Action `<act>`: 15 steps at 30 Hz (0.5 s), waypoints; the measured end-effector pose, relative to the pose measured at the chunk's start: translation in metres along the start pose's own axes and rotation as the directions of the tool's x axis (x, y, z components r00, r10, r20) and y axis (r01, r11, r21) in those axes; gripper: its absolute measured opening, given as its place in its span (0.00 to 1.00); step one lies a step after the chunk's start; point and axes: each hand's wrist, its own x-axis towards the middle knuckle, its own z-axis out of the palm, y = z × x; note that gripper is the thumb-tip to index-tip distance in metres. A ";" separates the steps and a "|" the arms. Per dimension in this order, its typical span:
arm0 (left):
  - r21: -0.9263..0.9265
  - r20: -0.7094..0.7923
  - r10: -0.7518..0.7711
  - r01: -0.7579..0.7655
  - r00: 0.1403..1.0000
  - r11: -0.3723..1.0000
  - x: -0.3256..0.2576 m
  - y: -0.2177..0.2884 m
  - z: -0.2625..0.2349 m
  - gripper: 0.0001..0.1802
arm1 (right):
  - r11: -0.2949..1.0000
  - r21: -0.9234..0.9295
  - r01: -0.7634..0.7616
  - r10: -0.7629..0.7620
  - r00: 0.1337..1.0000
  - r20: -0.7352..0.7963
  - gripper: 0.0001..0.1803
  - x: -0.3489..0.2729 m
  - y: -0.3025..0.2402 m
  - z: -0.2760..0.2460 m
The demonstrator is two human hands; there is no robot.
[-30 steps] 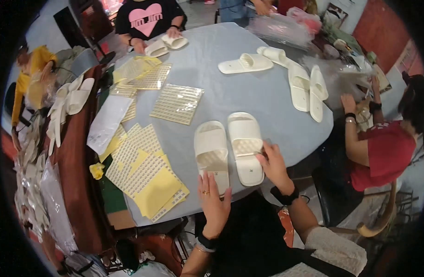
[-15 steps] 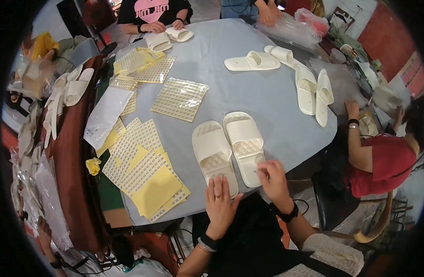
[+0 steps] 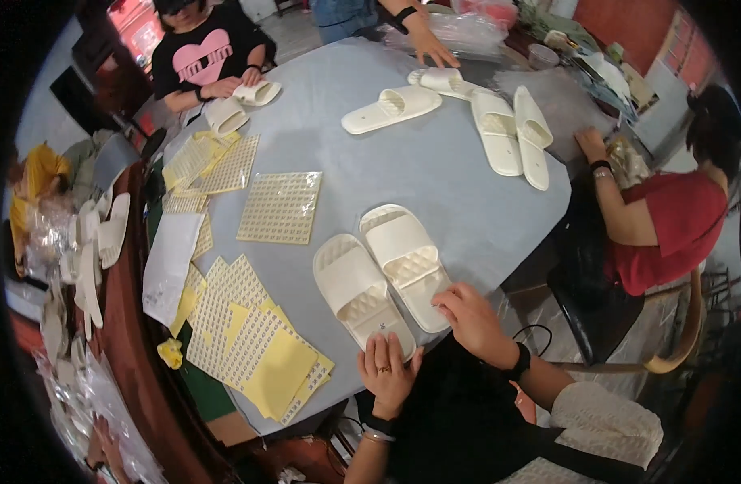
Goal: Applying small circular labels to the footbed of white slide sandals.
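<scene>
Two cream slippers lie side by side before me, toes pointing away. On the heel of the left slipper [image 3: 350, 282] rest the outstretched fingers of my left hand [image 3: 388, 379], its thumb apart by the edge. A small dark mark [image 3: 382, 328] shows on that heel just beyond my fingertips. My right hand [image 3: 471, 324] is closed in a pinch at the heel edge of the right slipper [image 3: 402, 252]. Whatever sits between that thumb and forefinger is too small to make out. Left of the slippers, several yellow-backed sticker sheets [image 3: 273, 365] overlap on the table.
The grey-covered table [image 3: 338, 89] also bears a wrapped sticker stack [image 3: 280, 207] and more slippers [image 3: 499, 133]. A co-worker in black [image 3: 209, 56] handles slippers opposite. Another co-worker's hand [image 3: 431, 44] reaches in at the back; a person in red [image 3: 669, 234] sits at right.
The view has turned somewhat. My left fingers have slid back toward the heel's end, baring the mark; my right hand has come down to the right slipper's heel. At the back, a co-worker's hand reaches toward slippers.
</scene>
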 end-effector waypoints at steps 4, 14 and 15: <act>0.016 -0.001 0.002 -0.002 1.000 1.000 0.001 0.001 0.000 0.33 | 0.989 0.142 -0.031 0.033 0.999 -0.008 0.08 0.000 0.004 0.001; 0.060 0.024 0.010 -0.011 1.000 0.998 0.000 0.001 -0.002 0.33 | 0.952 0.298 -0.062 0.056 0.998 0.029 0.08 -0.001 0.014 0.004; 0.062 0.023 0.008 -0.009 1.000 0.998 0.000 0.002 -0.002 0.33 | 0.955 0.295 -0.042 0.039 0.999 0.015 0.08 -0.001 0.014 0.004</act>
